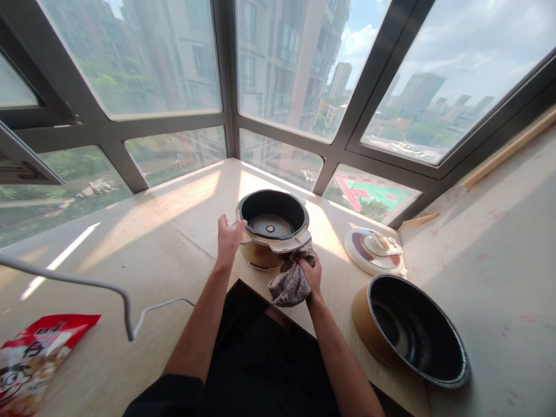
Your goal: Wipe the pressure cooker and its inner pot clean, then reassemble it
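The left hand (228,234) is being laid against the near left side of the cooker base (278,238), thumb raised and fingers curved onto the rim; whether the rim is being clasped or only leaned on cannot be told. A grey patterned cloth (290,281) is being bunched in the closed fingers of the right hand (311,275), and its upper fold is being pressed against the cooker's front lip, just below the open well. The rest of the cloth is hanging down over the edge of the ledge (174,231).

The cooker base is being kept upright near the ledge's inner corner, its dark well and round heating plate (270,227) exposed. By the look of it, the outer shell is being wiped. The wiping would probably be done best with the base being braced firmly from the left, so that it is not being pushed toward the ledge's edge. The cloth would best be folded to a flat pad and drawn along the lip, with its loose tail being gathered in.

To the right, the lid (374,250) is lying flat, apart from the base. Nearer, the inner pot (362,315) is resting tilted. At the far left, a white cable (125,301) is curving over the ledge near a red snack bag (35,353).
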`<state>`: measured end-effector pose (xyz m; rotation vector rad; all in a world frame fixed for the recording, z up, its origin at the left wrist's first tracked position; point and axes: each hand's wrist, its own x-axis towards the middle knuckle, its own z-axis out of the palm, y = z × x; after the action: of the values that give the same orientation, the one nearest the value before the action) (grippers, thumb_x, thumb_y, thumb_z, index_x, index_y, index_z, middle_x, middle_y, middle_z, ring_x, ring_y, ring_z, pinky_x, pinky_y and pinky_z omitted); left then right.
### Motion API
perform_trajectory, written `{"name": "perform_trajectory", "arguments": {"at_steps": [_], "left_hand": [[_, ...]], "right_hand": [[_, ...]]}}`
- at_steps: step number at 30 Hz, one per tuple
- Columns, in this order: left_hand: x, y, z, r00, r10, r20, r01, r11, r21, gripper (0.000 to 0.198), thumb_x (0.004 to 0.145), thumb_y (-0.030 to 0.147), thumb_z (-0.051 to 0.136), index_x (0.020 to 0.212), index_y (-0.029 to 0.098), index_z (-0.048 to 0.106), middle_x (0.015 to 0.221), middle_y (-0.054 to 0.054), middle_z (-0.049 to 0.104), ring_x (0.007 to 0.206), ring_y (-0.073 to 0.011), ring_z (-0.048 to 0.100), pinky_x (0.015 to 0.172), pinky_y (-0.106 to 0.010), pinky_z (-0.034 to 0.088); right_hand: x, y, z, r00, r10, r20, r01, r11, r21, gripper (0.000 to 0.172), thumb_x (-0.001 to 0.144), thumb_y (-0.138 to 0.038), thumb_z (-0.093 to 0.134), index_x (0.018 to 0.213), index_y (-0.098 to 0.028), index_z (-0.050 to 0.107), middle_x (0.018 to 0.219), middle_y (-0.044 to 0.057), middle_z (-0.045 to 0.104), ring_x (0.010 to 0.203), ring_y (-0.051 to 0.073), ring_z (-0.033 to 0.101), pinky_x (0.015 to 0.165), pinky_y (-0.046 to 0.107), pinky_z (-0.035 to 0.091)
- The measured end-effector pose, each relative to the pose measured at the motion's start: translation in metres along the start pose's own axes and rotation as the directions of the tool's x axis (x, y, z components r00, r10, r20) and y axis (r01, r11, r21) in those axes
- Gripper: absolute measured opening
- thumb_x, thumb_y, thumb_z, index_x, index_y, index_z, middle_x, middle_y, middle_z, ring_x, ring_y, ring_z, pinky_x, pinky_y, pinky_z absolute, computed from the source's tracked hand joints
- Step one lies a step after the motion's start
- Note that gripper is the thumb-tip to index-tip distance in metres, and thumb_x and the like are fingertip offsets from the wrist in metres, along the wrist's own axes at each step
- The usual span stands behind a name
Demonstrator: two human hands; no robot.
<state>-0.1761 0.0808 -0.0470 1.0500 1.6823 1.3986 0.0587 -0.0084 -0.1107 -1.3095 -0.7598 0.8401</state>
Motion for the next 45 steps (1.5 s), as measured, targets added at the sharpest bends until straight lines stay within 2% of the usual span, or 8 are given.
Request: {"name": "perform_trajectory", "arguments": {"at_steps": [5,11,15,20,27,31,38,45], "left_hand": [[-0.064,0.006,0.028,0.995,-0.024,-0.096,0.024,1.0,-0.007,0.11,0.078,0.053,0.077,0.157,0.017,0.009,0.163,-0.023,0.023,0.154,-0.0344,0.023,0.124,-0.045,0.026],[-0.066,0.019,0.051,0.975,-0.069,-0.209,0.086,0.993,0.077,0.123,0.078,0.051,0.077,0.156,0.017,-0.011,0.162,-0.028,0.012,0.157,-0.0382,0.002,0.126,-0.054,0.017],[-0.056,0.016,0.048,0.977,0.043,-0.21,-0.013,0.99,0.141,0.116,0.078,0.039,0.076,0.156,0.009,-0.005,0.161,-0.03,0.007,0.157,-0.0387,0.002,0.126,-0.05,0.016],[-0.041,0.014,0.04,0.973,0.042,-0.226,-0.001,0.984,0.176,0.109,0.074,0.031,0.075,0.156,0.01,0.006,0.157,-0.028,0.016,0.154,-0.0378,0.016,0.125,-0.046,0.021],[-0.007,0.01,0.009,0.985,0.073,-0.158,-0.042,0.98,0.196,0.101,0.067,0.029,0.077,0.152,0.011,0.028,0.153,-0.023,0.032,0.149,-0.0386,0.03,0.124,-0.046,0.025],[0.013,0.005,-0.005,0.983,0.132,-0.126,-0.111,0.981,0.162,0.092,0.063,0.026,0.076,0.146,0.009,0.042,0.149,-0.023,0.04,0.145,-0.0391,0.037,0.122,-0.045,0.029],[0.049,-0.003,-0.014,0.974,0.206,-0.097,-0.201,0.978,0.059,0.08,0.055,0.021,0.072,0.133,0.013,0.058,0.136,-0.015,0.056,0.129,-0.0353,0.053,0.114,-0.045,0.042],[0.096,0.0,-0.038,0.971,0.177,0.159,-0.165,0.982,-0.088,0.086,0.046,0.019,0.067,0.132,0.009,0.058,0.107,-0.01,0.065,0.101,-0.0279,0.063,0.092,-0.04,0.055]], "right_hand": [[0.027,-0.024,-0.002,0.994,-0.069,-0.087,0.07,0.998,0.002,0.056,0.07,-0.035,0.068,0.123,-0.017,0.069,0.115,0.01,0.073,0.105,0.028,0.067,0.093,0.042,0.054],[0.053,-0.038,-0.001,0.974,-0.201,-0.106,0.2,0.98,-0.017,0.059,0.07,-0.029,0.067,0.128,-0.017,0.067,0.131,0.012,0.068,0.12,0.03,0.062,0.108,0.047,0.046],[0.056,-0.038,0.002,0.958,-0.282,-0.052,0.279,0.959,-0.054,0.058,0.071,-0.027,0.066,0.128,-0.017,0.068,0.137,0.012,0.065,0.129,0.03,0.057,0.115,0.048,0.039],[0.074,-0.031,0.004,0.947,-0.322,-0.002,0.321,0.944,-0.071,0.055,0.071,-0.028,0.065,0.125,-0.017,0.07,0.136,0.011,0.065,0.13,0.03,0.055,0.116,0.048,0.037],[0.127,-0.03,0.003,0.98,-0.18,0.089,0.191,0.972,-0.137,0.044,0.064,-0.029,0.064,0.107,-0.018,0.074,0.112,0.008,0.075,0.105,0.029,0.065,0.099,0.043,0.05],[0.14,-0.015,0.005,0.983,-0.142,0.118,0.158,0.977,-0.141,0.043,0.062,-0.032,0.066,0.102,-0.018,0.073,0.108,0.009,0.075,0.101,0.029,0.065,0.093,0.041,0.051],[0.107,0.041,0.012,0.996,-0.025,0.086,0.043,0.978,-0.206,0.038,0.061,-0.036,0.06,0.095,-0.022,0.07,0.1,0.005,0.076,0.1,0.029,0.064,0.093,0.042,0.05],[0.055,0.055,0.007,0.986,0.055,0.16,-0.022,0.98,-0.199,0.029,0.059,-0.033,0.062,0.084,-0.021,0.07,0.082,0.003,0.075,0.084,0.027,0.066,0.08,0.038,0.053]]}}
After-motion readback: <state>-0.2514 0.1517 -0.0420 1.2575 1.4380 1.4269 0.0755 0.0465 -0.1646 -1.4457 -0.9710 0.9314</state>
